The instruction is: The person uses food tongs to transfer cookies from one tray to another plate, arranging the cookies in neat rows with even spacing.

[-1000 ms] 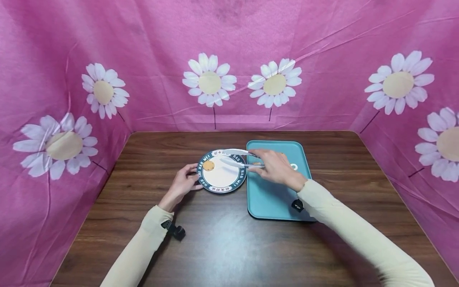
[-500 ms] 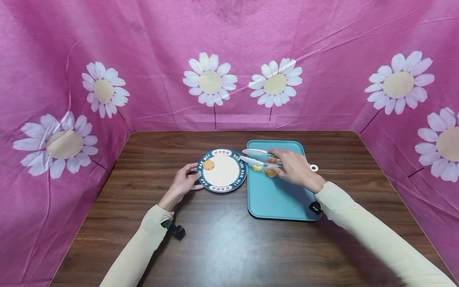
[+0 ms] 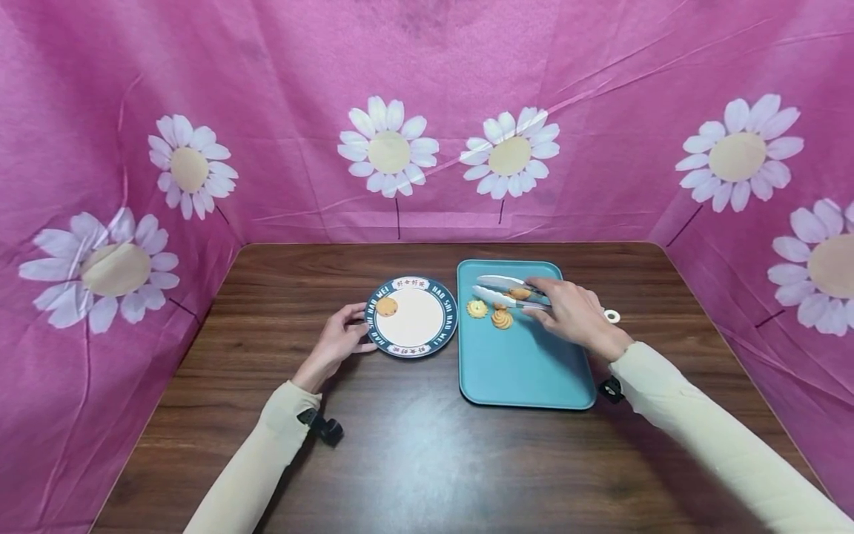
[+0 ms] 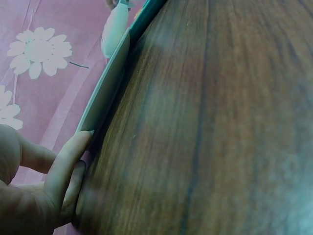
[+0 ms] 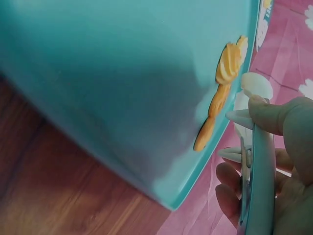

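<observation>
In the head view my left hand [image 3: 339, 340] holds the left rim of a round plate [image 3: 410, 352] with a dark blue patterned border. A round cookie [image 3: 387, 305] lies near its left side. My right hand [image 3: 572, 310] grips tongs [image 3: 497, 282] with pale tips, over the back of a turquoise tray [image 3: 520, 378]. The tong arms stand apart above a brown cookie [image 3: 518, 294]; contact cannot be told. Left of it lie a swirled cookie [image 3: 502, 319] and a pale yellow cookie [image 3: 477, 308]. In the right wrist view, the cookies [image 5: 228, 64] line up along the tray's edge.
The tray stands right beside the plate on a brown wooden table [image 3: 400, 445]. A pink cloth [image 3: 287, 148] with white daisies hangs behind and along both sides. The tongs' white ring end [image 3: 611, 317] sticks out past the right hand.
My right hand has carried the tongs rightward from above the plate to above the cookies on the tray, bringing those cookies into sight. The left hand stays at the plate.
</observation>
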Demonstrator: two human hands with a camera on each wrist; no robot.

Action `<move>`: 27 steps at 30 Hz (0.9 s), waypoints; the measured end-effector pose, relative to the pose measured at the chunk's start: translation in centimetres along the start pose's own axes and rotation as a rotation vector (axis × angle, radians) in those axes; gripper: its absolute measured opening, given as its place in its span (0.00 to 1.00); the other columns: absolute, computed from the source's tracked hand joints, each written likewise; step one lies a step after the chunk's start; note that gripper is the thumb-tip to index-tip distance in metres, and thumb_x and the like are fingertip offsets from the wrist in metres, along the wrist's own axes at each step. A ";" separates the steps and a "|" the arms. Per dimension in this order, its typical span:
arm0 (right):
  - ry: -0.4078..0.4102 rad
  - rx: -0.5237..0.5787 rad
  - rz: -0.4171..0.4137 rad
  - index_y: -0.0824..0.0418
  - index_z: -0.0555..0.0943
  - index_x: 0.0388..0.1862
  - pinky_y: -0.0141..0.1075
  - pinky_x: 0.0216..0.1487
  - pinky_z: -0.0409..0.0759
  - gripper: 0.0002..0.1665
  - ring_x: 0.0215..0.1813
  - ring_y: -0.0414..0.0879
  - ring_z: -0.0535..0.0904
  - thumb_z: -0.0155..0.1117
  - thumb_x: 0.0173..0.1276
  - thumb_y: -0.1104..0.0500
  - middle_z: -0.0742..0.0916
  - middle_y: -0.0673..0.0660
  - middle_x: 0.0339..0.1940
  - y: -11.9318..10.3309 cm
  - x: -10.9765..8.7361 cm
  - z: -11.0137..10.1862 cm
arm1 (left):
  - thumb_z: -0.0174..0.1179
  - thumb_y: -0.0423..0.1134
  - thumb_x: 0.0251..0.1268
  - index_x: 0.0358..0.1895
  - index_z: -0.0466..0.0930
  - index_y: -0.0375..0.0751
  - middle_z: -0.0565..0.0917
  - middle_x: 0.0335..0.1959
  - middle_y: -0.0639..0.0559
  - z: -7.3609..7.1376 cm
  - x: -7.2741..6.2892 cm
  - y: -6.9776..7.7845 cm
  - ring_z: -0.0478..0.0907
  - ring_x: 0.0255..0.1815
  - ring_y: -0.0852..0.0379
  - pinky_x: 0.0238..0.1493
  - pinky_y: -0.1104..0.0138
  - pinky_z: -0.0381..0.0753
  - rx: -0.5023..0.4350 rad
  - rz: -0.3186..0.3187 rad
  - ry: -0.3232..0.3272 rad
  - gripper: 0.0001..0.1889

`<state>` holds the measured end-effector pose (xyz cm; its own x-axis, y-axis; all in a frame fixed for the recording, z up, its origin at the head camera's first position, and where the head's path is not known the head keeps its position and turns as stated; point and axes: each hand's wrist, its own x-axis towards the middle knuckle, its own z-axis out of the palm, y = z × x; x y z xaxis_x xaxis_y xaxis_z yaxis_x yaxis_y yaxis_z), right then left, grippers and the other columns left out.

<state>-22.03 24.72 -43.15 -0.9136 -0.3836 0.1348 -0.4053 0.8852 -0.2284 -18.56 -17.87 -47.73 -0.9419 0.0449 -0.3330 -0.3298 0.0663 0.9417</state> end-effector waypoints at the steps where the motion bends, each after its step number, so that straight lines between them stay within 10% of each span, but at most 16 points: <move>1: -0.001 -0.001 0.002 0.55 0.78 0.70 0.54 0.27 0.88 0.33 0.45 0.59 0.88 0.69 0.72 0.43 0.89 0.62 0.58 0.1 -0.1 -0.1 | 0.47 0.23 0.78 0.78 0.61 0.33 0.66 0.70 0.33 0.0 0.0 0.0 0.79 0.55 0.50 0.50 0.64 0.96 0.000 -0.001 0.000 0.28; 27: 0.013 -0.058 0.078 0.61 0.77 0.70 0.56 0.28 0.87 0.36 0.39 0.56 0.84 0.70 0.71 0.42 0.88 0.67 0.54 3.9 -2.8 -1.5 | 0.47 0.25 0.80 0.79 0.61 0.34 0.66 0.72 0.34 0.0 0.0 0.1 0.80 0.59 0.48 0.52 0.63 0.96 0.018 -0.007 -0.002 0.27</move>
<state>-21.03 29.58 -42.99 -0.9418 -0.3095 0.1314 -0.3299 0.9262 -0.1828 -18.59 -17.91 -47.66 -0.9396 0.0462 -0.3392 -0.3347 0.0844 0.9385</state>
